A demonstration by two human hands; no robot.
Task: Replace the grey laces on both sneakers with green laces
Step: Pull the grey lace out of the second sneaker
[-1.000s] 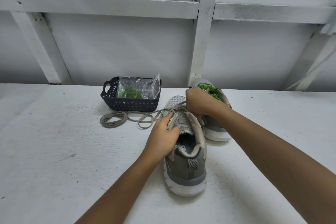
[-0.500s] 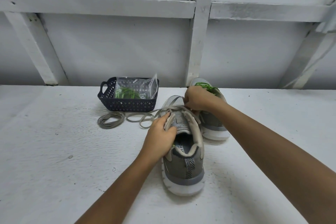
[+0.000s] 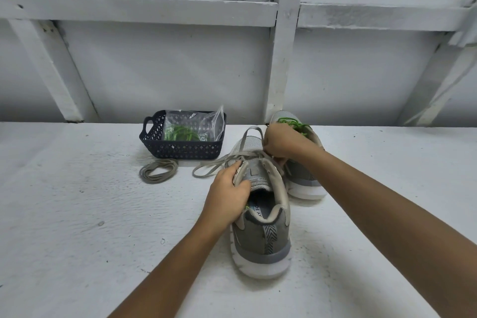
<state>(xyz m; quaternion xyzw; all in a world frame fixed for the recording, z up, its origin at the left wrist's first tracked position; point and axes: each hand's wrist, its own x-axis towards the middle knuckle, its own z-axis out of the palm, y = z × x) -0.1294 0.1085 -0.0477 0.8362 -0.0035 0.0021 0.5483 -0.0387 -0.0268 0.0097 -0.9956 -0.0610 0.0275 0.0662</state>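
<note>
Left grip: the left hand is clamping curled fingers round the left eyelet flap of the near sneaker.
Right grip: the right hand is pinching the grey lace at the toe end, fingers bunched tight.
Near sneaker: it is sitting heel toward the camera on the white table, with lace trailing off to its left.
Far sneaker: it is standing just beyond on the right, wearing green laces.
Coiled lace: it is lying bundled in front of the basket.
Basket: it is holding a clear bag with green lace inside.
</note>
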